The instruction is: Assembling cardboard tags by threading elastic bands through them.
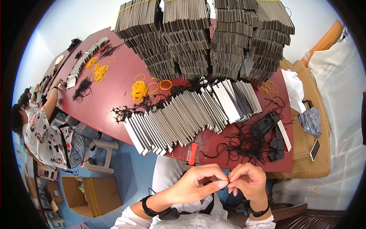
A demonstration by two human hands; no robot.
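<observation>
My left hand (201, 183) and my right hand (249, 181) meet in front of me, just off the near edge of the dark red table (114, 122). Both are closed in a pinch, thumb and finger tips touching each other. Whatever sits between the tips is small and dark, too small to name. Nearest to the hands on the table lie a tangled heap of black cords (244, 147) and a red-handled tool (193, 154). Beyond them leans a long row of thin grey-white flat pieces (179, 118), with black cords bunched along its far end.
Tall stacks of grey flat pieces (187, 42) stand at the back. Yellow rubber bands (140, 91) lie left of them. Black plastic parts (263, 126) sit at the right edge, a phone (315, 149) on cardboard beyond. At left, a person (42, 133) sits near a stool (101, 156) and open carton (91, 196).
</observation>
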